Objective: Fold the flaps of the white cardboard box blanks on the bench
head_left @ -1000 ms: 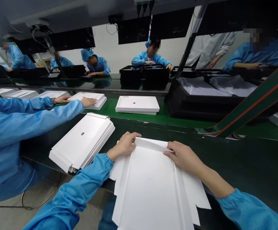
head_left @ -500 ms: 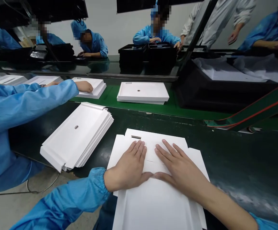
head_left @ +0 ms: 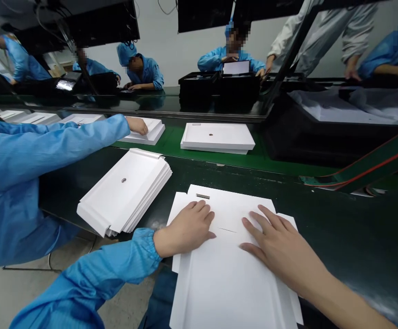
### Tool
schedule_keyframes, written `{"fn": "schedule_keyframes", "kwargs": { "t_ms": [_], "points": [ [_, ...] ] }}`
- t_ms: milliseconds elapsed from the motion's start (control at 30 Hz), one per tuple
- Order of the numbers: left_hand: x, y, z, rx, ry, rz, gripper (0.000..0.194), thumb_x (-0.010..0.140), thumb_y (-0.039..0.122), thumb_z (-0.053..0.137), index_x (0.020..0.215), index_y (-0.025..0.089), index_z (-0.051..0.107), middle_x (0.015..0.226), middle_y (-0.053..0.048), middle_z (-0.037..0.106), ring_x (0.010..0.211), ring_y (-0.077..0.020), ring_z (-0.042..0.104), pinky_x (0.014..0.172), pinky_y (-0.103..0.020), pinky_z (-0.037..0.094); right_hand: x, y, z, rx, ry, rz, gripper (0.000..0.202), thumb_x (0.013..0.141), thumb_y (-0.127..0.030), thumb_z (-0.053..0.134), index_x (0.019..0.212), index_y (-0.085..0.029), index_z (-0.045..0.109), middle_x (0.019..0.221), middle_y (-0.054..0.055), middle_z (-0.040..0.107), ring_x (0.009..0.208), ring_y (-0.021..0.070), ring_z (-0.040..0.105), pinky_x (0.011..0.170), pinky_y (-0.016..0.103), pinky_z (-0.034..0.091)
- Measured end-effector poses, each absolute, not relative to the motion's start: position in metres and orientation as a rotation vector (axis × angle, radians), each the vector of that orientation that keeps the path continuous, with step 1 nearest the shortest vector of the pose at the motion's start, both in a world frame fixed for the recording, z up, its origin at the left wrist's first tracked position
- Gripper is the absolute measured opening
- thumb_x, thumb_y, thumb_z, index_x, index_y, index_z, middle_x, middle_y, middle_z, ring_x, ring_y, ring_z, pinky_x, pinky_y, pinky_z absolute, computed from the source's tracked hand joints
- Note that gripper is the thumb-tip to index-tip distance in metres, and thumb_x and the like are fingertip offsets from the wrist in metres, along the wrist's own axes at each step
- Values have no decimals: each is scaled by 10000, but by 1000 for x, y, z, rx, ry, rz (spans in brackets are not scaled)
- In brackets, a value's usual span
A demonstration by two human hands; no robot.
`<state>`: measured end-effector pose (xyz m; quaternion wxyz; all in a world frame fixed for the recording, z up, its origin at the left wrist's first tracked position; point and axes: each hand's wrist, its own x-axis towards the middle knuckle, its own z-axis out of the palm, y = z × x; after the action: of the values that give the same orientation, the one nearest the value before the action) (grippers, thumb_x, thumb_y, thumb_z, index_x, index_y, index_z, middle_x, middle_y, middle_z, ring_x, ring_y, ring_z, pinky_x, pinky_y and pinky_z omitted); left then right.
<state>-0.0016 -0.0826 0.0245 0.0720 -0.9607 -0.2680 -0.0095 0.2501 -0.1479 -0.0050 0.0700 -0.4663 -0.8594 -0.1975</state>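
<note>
In the lower centre of the frame, the left hand (head_left: 188, 228) and right hand (head_left: 283, 249) press open-palmed on the flat white die-cut cardboard sheet (head_left: 226, 283), pinning its folded flap against the dark green workbench (head_left: 350, 228); 1 stack of white blanks (head_left: 126, 194) waits left.

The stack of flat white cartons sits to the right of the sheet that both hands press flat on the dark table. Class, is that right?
Not quite. The head view shows the stack of flat white cartons to the left of the sheet, not the right. The left hand and right hand do both press flat on it, on the dark table.
</note>
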Motion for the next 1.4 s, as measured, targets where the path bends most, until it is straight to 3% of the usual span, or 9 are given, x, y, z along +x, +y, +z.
{"fn": "schedule_keyframes", "kwargs": {
  "t_ms": [167, 267, 433, 700, 800, 900, 1000, 1200, 1400],
  "points": [
    [12, -77, 29, -2903, -748, -39, 156, 955, 186, 487, 979, 113, 624, 943, -99, 616, 900, -246, 578, 793, -370, 460, 229, -140, -1, -1366, -2564, -471, 271, 930, -130, 443, 1112, -114, 643, 959, 130, 642, 843, 252, 583, 748, 385, 477],
    [18, -76, 27, -2891, -726, -22, 181, 888, 54, 468, 903, 112, 639, 865, -95, 601, 877, -241, 579, 793, -367, 467, 213, -134, -1, -1400, -2538, -428, 258, 813, -38, 479, 990, -120, 648, 893, 109, 620, 779, 232, 557, 714, 350, 439],
    [25, -73, 31, -2911, -856, 48, 201, 846, 35, 496, 836, 121, 677, 846, -111, 613, 871, -251, 602, 748, -364, 487, 202, -121, 8, -1645, -2549, -253, 232, 795, 16, 471, 810, -154, 629, 813, 93, 611, 764, 221, 563, 680, 321, 392],
    [45, -39, 63, -2948, -1378, 417, 199, 890, 339, 641, 958, 169, 717, 945, -105, 711, 933, -275, 665, 736, -338, 498, 215, -84, 41, -1886, -2356, 522, 154, 875, -235, 610, 723, -220, 632, 776, 32, 668, 760, 241, 602, 613, 311, 364],
    [40, -28, 69, -2933, -1400, 493, 286, 846, 433, 696, 978, 180, 715, 1001, -100, 721, 1012, -279, 650, 773, -319, 483, 220, -78, 45, -1981, -2258, 559, 116, 798, -304, 729, 790, -217, 654, 800, 43, 681, 778, 277, 616, 611, 318, 381],
    [26, -24, 72, -2953, -1397, 376, 357, 781, 461, 738, 1016, 195, 700, 1049, -84, 717, 1082, -272, 611, 780, -286, 456, 226, -83, 53, -2121, -2162, 525, 257, 799, -408, 753, 912, -189, 680, 910, 88, 693, 883, 305, 627, 667, 333, 414],
    [11, -11, 64, -2916, -1486, 340, 301, 726, 488, 737, 804, 207, 663, 856, -54, 700, 933, -265, 616, 668, -270, 406, 236, -84, 58, -2206, -2113, 545, 387, 737, -532, 809, 945, -233, 678, 1009, 31, 690, 958, 240, 618, 726, 288, 423],
    [-1, 28, 34, -3011, -1457, 253, 344, 725, 546, 665, 706, 222, 550, 733, 4, 628, 862, -244, 567, 626, -239, 345, 264, -77, 51, -2161, -2059, 561, 415, 700, -482, 864, 898, -202, 630, 986, 31, 648, 965, 223, 562, 750, 295, 401],
    [8, -1, 41, -3180, -1212, -216, 395, 752, 580, 696, 790, 199, 597, 806, -49, 627, 816, -240, 560, 681, -304, 427, 257, -87, 37, -1900, -2076, 489, 428, 619, -315, 937, 891, -182, 635, 952, 28, 632, 914, 201, 545, 819, 306, 418]
  ]
}}
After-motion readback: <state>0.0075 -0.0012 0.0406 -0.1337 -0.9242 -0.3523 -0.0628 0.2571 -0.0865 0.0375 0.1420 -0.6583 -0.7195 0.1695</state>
